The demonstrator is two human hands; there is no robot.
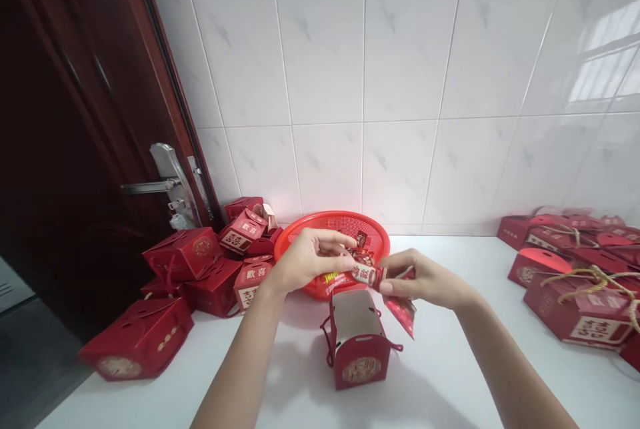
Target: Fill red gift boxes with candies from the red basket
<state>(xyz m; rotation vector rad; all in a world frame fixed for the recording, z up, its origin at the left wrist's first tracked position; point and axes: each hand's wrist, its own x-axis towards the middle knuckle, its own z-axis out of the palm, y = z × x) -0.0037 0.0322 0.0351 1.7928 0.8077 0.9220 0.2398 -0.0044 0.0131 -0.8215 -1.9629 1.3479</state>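
Note:
My left hand point(316, 261) is over the front of a red plastic basket point(330, 221), its thumb and fingers closed at one end of a small red-and-white wrapped candy point(364, 274). My right hand point(425, 279) pinches the candy's other end. A shiny red packet point(401, 314) hangs from my right hand. Just below both hands, an open red gift box point(362, 369) with cord handles stands upright on the white table. Beneath my left hand a red-and-yellow packet point(331, 280) shows, and I cannot tell whether it is held. Dark red wrapped sweets point(362, 255) lie in the basket.
Several closed red gift boxes point(140, 335) are piled at the left, near a dark door with a metal handle point(150, 187). More red boxes point(575, 309), some with tan cords, lie at the right. A tiled wall point(400, 169) rises behind the table point(450, 389).

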